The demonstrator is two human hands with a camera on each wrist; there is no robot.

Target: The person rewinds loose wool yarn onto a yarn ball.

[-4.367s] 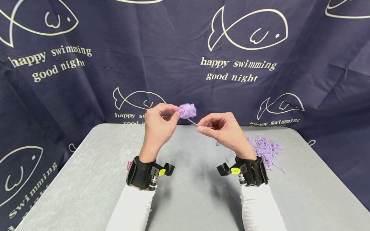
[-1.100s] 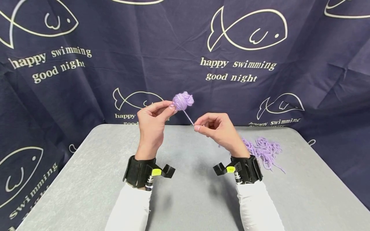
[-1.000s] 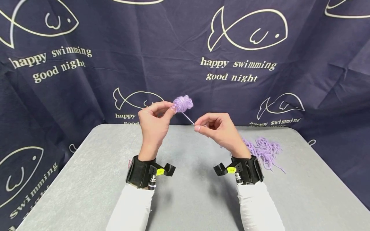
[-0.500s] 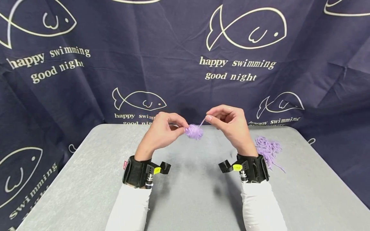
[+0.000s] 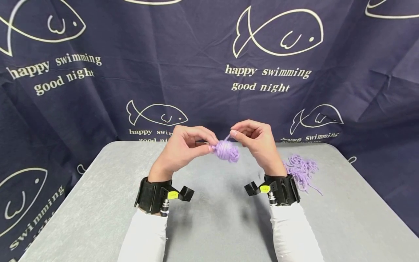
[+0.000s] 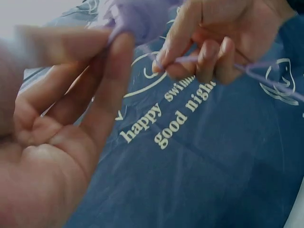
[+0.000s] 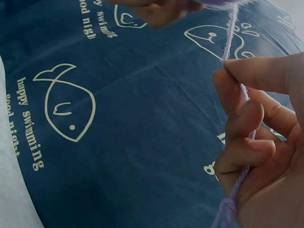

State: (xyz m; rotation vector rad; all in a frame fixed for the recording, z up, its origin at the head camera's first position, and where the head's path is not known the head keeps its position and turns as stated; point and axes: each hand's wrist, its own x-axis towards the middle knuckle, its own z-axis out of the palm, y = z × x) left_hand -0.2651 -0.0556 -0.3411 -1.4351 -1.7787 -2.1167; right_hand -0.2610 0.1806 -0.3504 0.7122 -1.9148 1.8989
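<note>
A small ball of purple yarn (image 5: 226,150) hangs above the grey table (image 5: 98,203) between both hands. My left hand (image 5: 191,143) pinches the ball's left side with thumb and fingertips; the left wrist view shows the ball (image 6: 133,19) blurred at the top. My right hand (image 5: 250,136) pinches the yarn strand (image 5: 227,138) just above the ball. In the right wrist view the strand (image 7: 232,38) runs between thumb and forefinger and down through the curled fingers (image 7: 242,128).
A loose heap of purple yarn (image 5: 301,171) lies on the table to the right of my right wrist. A dark blue cloth with fish drawings (image 5: 278,34) hangs behind the table. Black wrist straps (image 5: 154,194) sit on both forearms.
Over the last second both hands came down and together. The ball dropped from above the left hand to between the hands, and the right hand rose to just above it, shortening the strand.
</note>
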